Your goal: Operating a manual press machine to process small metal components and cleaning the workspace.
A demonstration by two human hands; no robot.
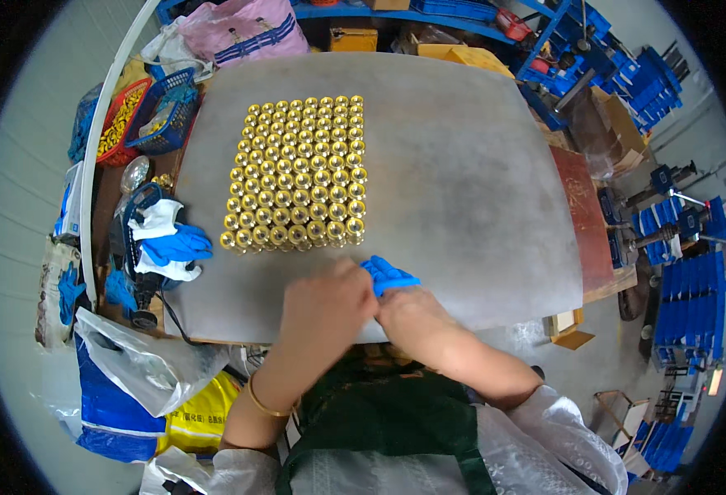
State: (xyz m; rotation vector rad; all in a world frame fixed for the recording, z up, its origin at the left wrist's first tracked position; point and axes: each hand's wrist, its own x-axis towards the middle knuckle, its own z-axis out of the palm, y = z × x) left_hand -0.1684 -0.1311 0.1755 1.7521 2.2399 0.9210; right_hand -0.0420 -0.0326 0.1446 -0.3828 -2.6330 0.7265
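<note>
My two hands meet over the near edge of the grey table (478, 206). My left hand (330, 301), bare and blurred by motion, is curled with its fingertips at the side of a blue glove (389, 275). That glove covers the front of my right hand (408, 309), and its bunched cuff lies across the back of the hand, leaving the wrist bare. How the right fingers lie inside the glove cannot be made out. Just beyond the hands, brass-coloured round fittings (301, 179) stand upright in close rows.
On the left, blue and white gloves (173, 239) lie over a dark tool (144, 301) with a cable. Behind it are a blue basket (165, 115) and a red basket (120, 128) of yellow parts. A pink bag (243, 33) sits at the far edge. Blue bins (685, 305) stand at right.
</note>
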